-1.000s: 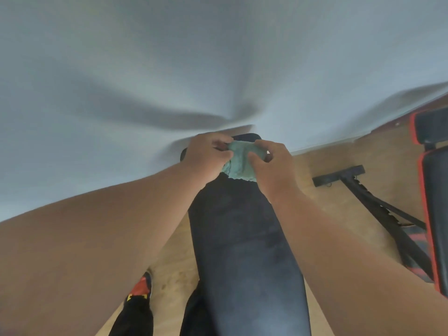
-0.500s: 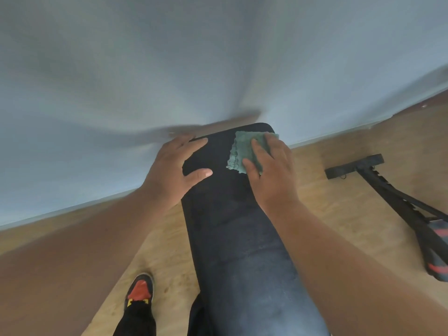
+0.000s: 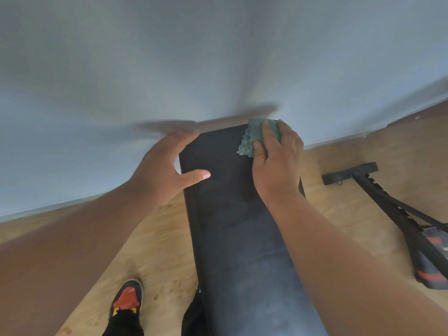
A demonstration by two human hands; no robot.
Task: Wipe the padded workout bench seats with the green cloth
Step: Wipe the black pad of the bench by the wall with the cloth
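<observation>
Black padding fills the middle of my view: one padded bench seat (image 3: 232, 214) runs from 6 o'clock up toward the pale wall (image 3: 194, 57) at 12. My right hand (image 3: 276, 161) lies palm down at the far right corner of the pad, about 1 o'clock from centre, the forearm coming in from 4 o'clock. Its fingers are stretched nearly flat and pressed onto the green cloth (image 3: 254, 139), pinning it against the padding; the thumb sits along the cloth's near edge. The cloth is bunched, with a ragged left edge showing beside the fingers, and it reaches the far end of the seat.

My left hand (image 3: 162, 166) hangs at the far left corner, about 11 o'clock, forearm entering from 8 o'clock. The fingers are straight and spread along the pad's outer edge, the thumb pointing out over the top surface toward 3 o'clock. It holds nothing; I cannot tell whether the fingers touch the pad's side.

I count two hands, one cloth, one bench seat in full view. One black and orange shoe (image 3: 127, 299) stands on the wooden floor (image 3: 155, 251) at 7 o'clock. One black metal frame (image 3: 378, 190) with a crossbar foot lies on the floor at 3 o'clock, leading to a red and black pad (image 3: 434, 267) at the right edge.
</observation>
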